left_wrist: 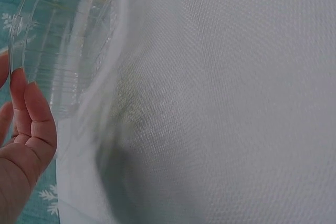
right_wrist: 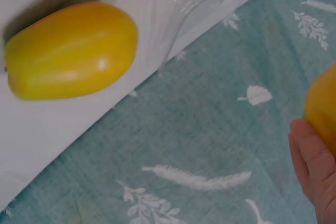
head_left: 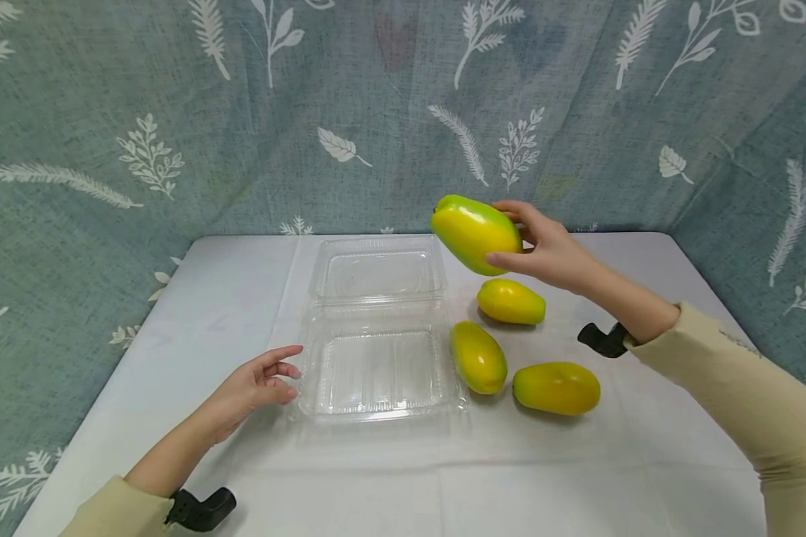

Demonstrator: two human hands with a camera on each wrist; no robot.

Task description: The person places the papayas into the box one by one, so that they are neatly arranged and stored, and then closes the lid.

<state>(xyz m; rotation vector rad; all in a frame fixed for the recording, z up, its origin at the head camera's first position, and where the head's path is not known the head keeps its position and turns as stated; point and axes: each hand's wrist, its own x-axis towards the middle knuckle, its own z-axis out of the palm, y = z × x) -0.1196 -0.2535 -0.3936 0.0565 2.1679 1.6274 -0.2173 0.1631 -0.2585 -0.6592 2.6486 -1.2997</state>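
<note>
My right hand (head_left: 544,250) grips a yellow-green papaya (head_left: 473,233) by its right end, raised over the back of the table. Part of that papaya (right_wrist: 323,108) shows at the right edge of the right wrist view. An open clear plastic clamshell box (head_left: 383,373) lies left of it, its lid (head_left: 376,272) folded back toward the far edge. At the box's left rim is my left hand (head_left: 251,391), fingers loosely bent and fingertips right at the rim. The left wrist view also has these fingers (left_wrist: 39,114) against the clear rim.
Three more papayas lie right of the box: one at the back (head_left: 510,301), one close beside the box (head_left: 479,358) and one at the front right (head_left: 556,388). A white cloth covers the table (head_left: 349,485). Behind it hangs a patterned green-blue curtain (head_left: 376,112).
</note>
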